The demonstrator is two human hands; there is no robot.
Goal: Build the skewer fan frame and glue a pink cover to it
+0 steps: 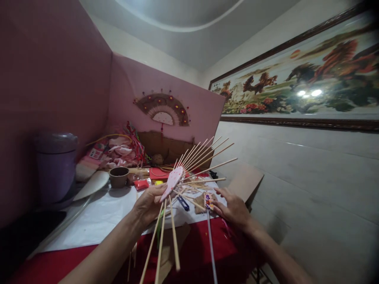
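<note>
My left hand is closed on a half-made fan: a pink dotted paper piece with several thin bamboo sticks spreading up to the right and down towards me. My right hand rests over the table edge, fingers curled, pinching a small patterned piece on a thin white stick that runs down towards me. More loose sticks lie on the white sheet between the two hands.
A brown cup, a purple lidded pot, red pieces and pink ribbons stand at the back. A finished fan hangs on the pink board. A framed painting covers the right wall. The tablecloth is red.
</note>
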